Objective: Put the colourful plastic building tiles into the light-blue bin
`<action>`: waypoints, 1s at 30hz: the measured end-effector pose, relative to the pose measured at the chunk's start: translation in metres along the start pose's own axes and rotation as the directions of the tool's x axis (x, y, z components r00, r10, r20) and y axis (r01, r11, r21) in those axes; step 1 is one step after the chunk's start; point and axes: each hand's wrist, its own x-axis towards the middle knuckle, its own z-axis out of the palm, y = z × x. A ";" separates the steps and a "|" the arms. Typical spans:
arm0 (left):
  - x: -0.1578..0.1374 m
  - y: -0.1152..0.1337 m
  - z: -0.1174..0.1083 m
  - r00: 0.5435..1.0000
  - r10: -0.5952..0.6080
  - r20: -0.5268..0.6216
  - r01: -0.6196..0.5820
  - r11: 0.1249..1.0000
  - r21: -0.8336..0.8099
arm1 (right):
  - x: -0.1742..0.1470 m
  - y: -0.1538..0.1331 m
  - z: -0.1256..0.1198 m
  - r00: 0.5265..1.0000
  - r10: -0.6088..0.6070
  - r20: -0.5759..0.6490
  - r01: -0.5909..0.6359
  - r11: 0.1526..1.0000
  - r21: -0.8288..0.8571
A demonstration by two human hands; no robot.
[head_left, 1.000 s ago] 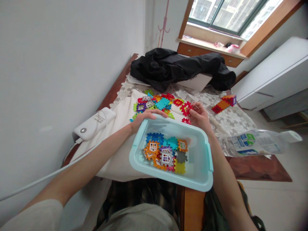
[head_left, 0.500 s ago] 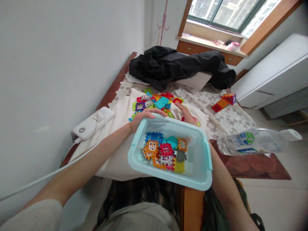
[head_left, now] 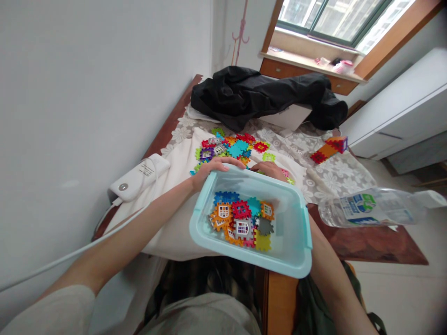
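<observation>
My left hand is closed over the far left rim of a light blue plastic bin, which tilts toward me. Inside lie several toothed interlocking building pieces, among them an orange window piece, a red one, a grey one and a yellow one. Behind the far rim my right hand is down at the cloth with fingers curled together; the rim partly hides them, and what they hold is hidden. Just beyond both hands spreads a pile of colourful pieces.
A clear water bottle stands to the right. At left lies a white power strip-like device with a cable. An assembled orange-red block sits on the lace tablecloth. Black fabric is heaped at the back.
My right hand has dropped lower behind the bin, its stretched fingers now curled in. My left hand keeps its hold on the rim. The whole view has shifted slightly.
</observation>
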 end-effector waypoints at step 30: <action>0.002 -0.002 -0.005 0.999 0.031 0.022 -0.032 0.998 0.046 | 0.001 -0.012 -0.012 1.000 0.026 0.015 -0.028 0.990 0.140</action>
